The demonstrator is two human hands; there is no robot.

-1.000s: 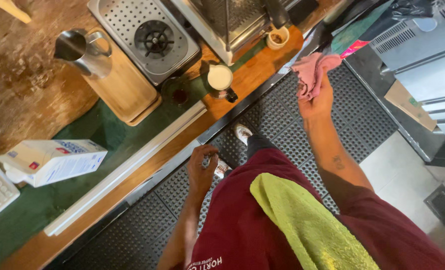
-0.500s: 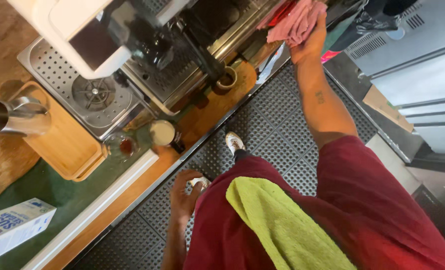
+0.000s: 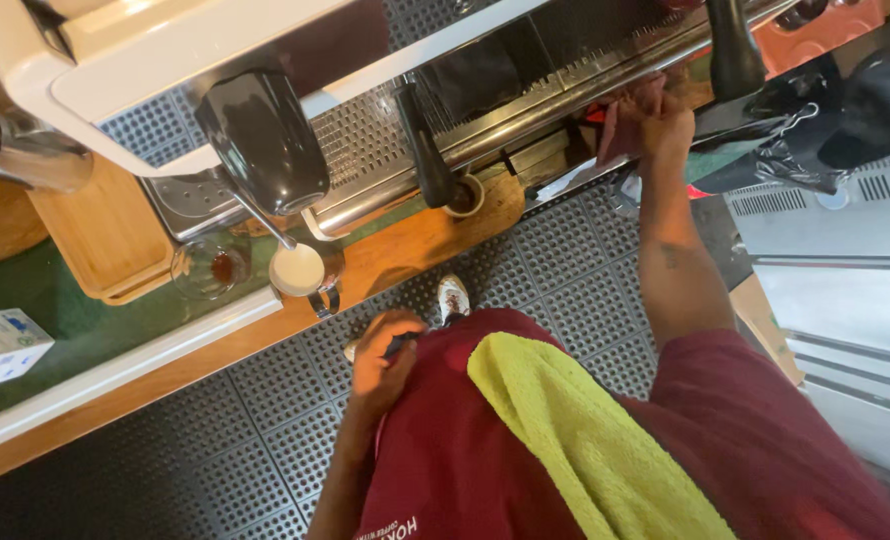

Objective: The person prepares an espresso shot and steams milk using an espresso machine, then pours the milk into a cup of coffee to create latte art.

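My right hand point(image 3: 662, 125) is stretched out to the front edge of the espresso machine point(image 3: 525, 125) and presses a pink cloth point(image 3: 627, 118) against its steel rail. My left hand point(image 3: 385, 355) hangs by my hip, fingers curled against my dark red apron point(image 3: 485, 450); something small and dark seems to sit in its fingers, unclear what. A yellow-green towel point(image 3: 575, 440) lies over my front. A milk jug point(image 3: 300, 272) with white foam stands on the wooden counter edge point(image 3: 405, 250) below the steam wand.
A small glass point(image 3: 210, 268) with dark liquid stands beside the jug. A wooden board point(image 3: 105, 235) and a steel pitcher point(image 3: 20, 155) are at the left, a white carton point(image 3: 0, 345) further left. A white cup point(image 3: 465, 197) sits under a black handle point(image 3: 423, 150). Black rubber matting point(image 3: 215, 440) covers the floor.
My right hand has carried the pink cloth from the counter's far end onto the machine's front rail. The view has shifted along the machine. My left hand stays at my hip.
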